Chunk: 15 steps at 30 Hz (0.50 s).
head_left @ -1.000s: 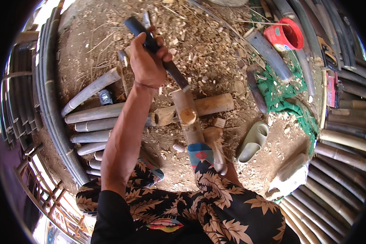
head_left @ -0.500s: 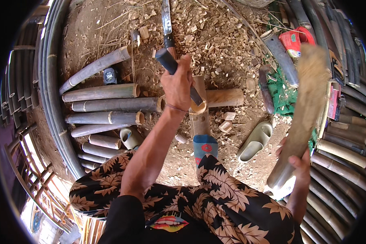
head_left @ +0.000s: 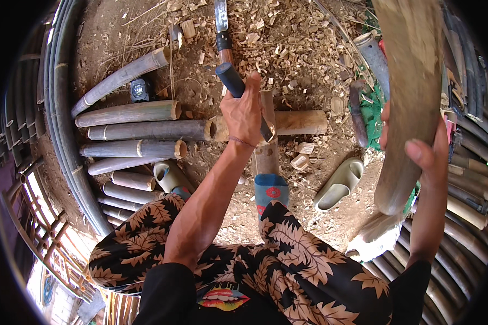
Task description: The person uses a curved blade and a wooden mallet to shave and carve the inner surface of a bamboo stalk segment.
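My left hand [head_left: 242,114] is wrapped round the dark handle of a chisel [head_left: 231,80]. The chisel's blade stands tilted at a cut opening in a short bamboo piece [head_left: 265,161]. That piece points away from me and lies over a crosswise bamboo length [head_left: 301,122]. My socked foot [head_left: 271,189] presses on its near end. At the right, my right hand [head_left: 425,151] grips a thick wooden club [head_left: 411,97], raised off the ground and looming close to the camera. The club hides part of that hand's fingers.
Several cut bamboo lengths [head_left: 127,116] lie at the left beside a tape measure [head_left: 140,90]. A long-bladed knife [head_left: 222,32] lies beyond my left hand, among wood chips. A sandal [head_left: 339,184] is right of my foot. Bamboo poles [head_left: 439,271] are stacked at the right.
The wooden club has risen toward the camera in my right hand, its far end now past the upper edge. My left hand still holds the chisel at the bamboo's cut opening.
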Tool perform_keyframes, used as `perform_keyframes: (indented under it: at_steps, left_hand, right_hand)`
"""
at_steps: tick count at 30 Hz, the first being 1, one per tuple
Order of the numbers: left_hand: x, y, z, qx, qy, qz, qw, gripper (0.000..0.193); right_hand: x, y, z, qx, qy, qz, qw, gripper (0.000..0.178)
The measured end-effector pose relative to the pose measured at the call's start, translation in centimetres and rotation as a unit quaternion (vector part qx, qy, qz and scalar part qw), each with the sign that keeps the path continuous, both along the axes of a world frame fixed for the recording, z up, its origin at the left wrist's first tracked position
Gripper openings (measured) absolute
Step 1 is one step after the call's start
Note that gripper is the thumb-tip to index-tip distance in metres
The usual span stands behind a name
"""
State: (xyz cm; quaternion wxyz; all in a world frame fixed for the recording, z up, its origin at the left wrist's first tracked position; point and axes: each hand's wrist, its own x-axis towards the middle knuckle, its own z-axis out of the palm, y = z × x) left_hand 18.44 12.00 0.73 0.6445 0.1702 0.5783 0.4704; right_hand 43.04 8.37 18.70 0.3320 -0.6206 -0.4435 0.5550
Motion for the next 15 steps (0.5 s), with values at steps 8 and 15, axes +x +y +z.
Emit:
perform_keyframes:
  at_steps: [8, 15]
  left_hand:
    - [0.5, -0.1, 0.0, 0.002, 0.019, 0.009, 1.000, 0.036]
    - [2.2, -1.3, 0.6, 0.024, 0.147, -0.015, 0.989, 0.032]
  right_hand:
    - [-2.2, 5.6, 0.4, 0.037, -0.025, 0.074, 0.996, 0.069]
    - [-2.5, 8.2, -2.0, 0.245, -0.520, 0.406, 0.711, 0.068]
